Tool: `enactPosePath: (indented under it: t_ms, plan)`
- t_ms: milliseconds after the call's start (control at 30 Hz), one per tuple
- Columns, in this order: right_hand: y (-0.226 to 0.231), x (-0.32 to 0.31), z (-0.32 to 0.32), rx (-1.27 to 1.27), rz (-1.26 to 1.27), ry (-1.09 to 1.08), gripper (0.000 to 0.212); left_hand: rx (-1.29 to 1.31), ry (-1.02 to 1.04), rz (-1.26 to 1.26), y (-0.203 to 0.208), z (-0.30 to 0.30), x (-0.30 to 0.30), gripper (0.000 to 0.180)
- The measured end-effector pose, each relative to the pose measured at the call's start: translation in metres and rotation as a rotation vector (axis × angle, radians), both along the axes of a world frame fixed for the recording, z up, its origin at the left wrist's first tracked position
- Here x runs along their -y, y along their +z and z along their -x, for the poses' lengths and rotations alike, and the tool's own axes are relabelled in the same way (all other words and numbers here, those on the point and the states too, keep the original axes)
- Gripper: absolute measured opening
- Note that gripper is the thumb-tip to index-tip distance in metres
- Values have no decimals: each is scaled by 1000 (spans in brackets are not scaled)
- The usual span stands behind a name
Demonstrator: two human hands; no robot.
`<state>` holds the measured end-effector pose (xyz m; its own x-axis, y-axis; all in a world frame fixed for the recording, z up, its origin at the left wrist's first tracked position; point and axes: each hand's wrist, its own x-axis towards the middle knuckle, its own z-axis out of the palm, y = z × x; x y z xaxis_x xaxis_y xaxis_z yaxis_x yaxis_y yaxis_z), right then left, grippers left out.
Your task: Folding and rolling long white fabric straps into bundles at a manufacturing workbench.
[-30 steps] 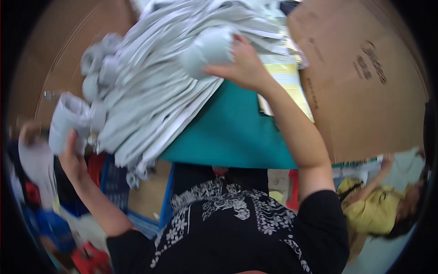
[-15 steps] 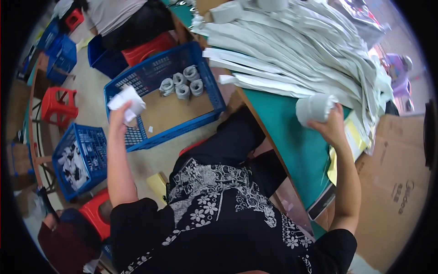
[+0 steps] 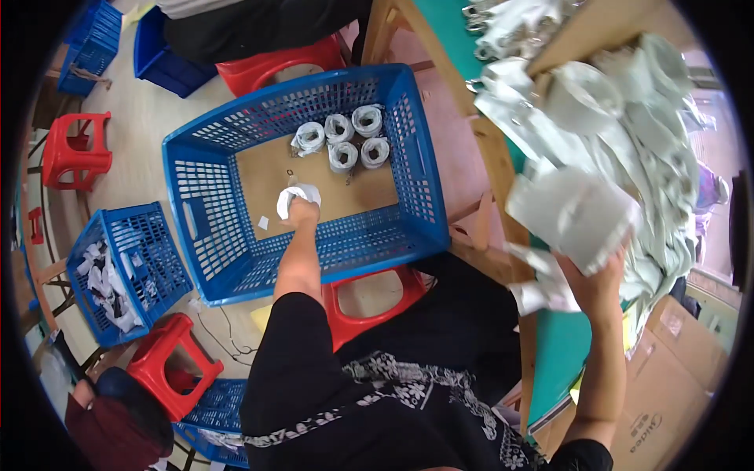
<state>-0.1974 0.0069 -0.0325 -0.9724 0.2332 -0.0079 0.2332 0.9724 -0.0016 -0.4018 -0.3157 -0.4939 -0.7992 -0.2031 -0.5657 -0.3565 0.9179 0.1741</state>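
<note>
"What lies on the green table (image 3: 561, 349), right of the frame?"
"White strips (image 3: 664, 200), heaped."
"And on the pale floor (image 3: 140, 149)?"
"A red stool (image 3: 56, 153) upper left, another stool (image 3: 153, 357) lower left."

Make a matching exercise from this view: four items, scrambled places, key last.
1. Left hand
2. Right hand
3. Five grouped rolls
4. Cardboard sheet

A. Flat on the floor of the blue crate
B. Near the green table, holding a white roll
C. Standing untouched in the crate
D. Over the crate, holding another white roll

Pairs: 1-D; 2-B; 3-C; 4-A
</note>
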Motion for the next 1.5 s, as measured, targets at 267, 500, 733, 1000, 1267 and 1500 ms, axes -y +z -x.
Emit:
enactPosePath:
  t_ms: [267, 500, 733, 1000, 1267, 1500]
  plan:
    - [-2, -14, -51, 90, 326, -261, 58, -45, -145, 203, -103, 49, -43, 31]
    - [43, -45, -112, 267, 282, -345, 59, -7, -250, 293, -159, 85, -56, 39]
    - [62, -39, -119, 302, 380, -397, 59, 176, -151, -45, -176, 97, -68, 63]
    - [35, -40, -90, 282, 503, -409, 59, -382, 238, -185, -200, 65, -26, 66]
    - [27, -28, -78, 248, 597, -458, 58, 130, 1214, -1365, -237, 88, -44, 62]
    - [17, -13, -70, 492, 104, -195, 65, 74, 840, -694, -179, 30, -41, 70]
